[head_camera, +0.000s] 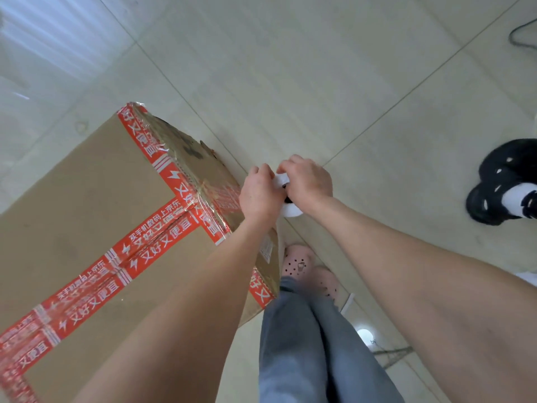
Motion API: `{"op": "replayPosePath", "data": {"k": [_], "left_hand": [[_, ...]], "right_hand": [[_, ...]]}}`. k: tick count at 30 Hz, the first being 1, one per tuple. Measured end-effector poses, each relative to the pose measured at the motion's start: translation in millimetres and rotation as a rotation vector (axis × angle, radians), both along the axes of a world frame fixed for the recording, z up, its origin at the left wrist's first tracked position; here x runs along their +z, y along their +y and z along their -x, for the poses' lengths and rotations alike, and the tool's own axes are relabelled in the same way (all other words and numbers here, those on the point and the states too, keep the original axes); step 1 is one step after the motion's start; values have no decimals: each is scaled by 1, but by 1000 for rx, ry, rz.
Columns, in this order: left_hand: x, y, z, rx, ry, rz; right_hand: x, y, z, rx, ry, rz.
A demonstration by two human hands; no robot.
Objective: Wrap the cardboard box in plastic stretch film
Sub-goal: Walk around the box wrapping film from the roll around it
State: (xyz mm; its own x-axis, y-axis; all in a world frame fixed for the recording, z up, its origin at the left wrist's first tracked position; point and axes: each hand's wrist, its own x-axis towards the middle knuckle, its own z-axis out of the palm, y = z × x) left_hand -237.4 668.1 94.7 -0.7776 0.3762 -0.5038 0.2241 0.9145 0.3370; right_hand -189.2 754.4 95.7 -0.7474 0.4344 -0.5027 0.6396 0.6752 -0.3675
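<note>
A large cardboard box sealed with red printed tape stands on the floor at the left. Clear stretch film shines over its right side face. Just off that face, a white roll of stretch film sits between both hands. My left hand grips the roll from the left with curled fingers. My right hand grips its top from the right. Most of the roll is hidden by the hands.
Pale floor tiles spread all round. My feet in pink clogs stand beside the box. Another person's black shoe is at the right edge. A dark cable lies at top right.
</note>
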Motion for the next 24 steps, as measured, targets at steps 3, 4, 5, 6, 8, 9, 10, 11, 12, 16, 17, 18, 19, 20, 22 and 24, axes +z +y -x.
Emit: {"op": "replayPosePath", "data": {"k": [3, 4, 5, 6, 8, 9, 10, 11, 12, 16, 17, 18, 19, 20, 22, 24], "left_hand": [[0, -1, 7, 119, -4, 18], [1, -2, 10, 127, -5, 38], [0, -3, 13, 107, -6, 60], [0, -4, 16, 56, -2, 79], [1, -3, 19, -98, 20, 84], [1, -1, 21, -190, 25, 80], [2, 1, 22, -295, 30, 82], [2, 4, 22, -397, 39, 91], [3, 6, 23, -474, 55, 103], [3, 8, 37, -375, 41, 111], [4, 8, 42, -305, 19, 105], [6, 8, 47, -239, -1, 96], [8, 8, 51, -176, -18, 85], [11, 7, 54, -112, -32, 73], [13, 6, 58, 8, -49, 44], [14, 7, 61, 101, -63, 28]], "right_hand": [[2, 0, 14, 73, 22, 21], [2, -1, 15, 40, 15, 24], [1, -4, 15, -24, -10, 24], [2, -5, 13, -107, -51, 30], [0, -10, 9, -252, -143, 65], [-1, -12, 6, -291, -168, 75], [-1, -14, 4, -308, -175, 71], [-1, -15, 3, -312, -171, 57], [0, -15, 4, -303, -161, 38], [4, -4, 23, -177, -150, 18], [7, -2, 30, -123, -151, 12], [9, 0, 38, -65, -147, 1], [11, 2, 46, -4, -137, -11], [13, 2, 53, 55, -122, -19], [15, 3, 64, 161, -88, -40], [14, 4, 74, 240, -72, -45]]}}
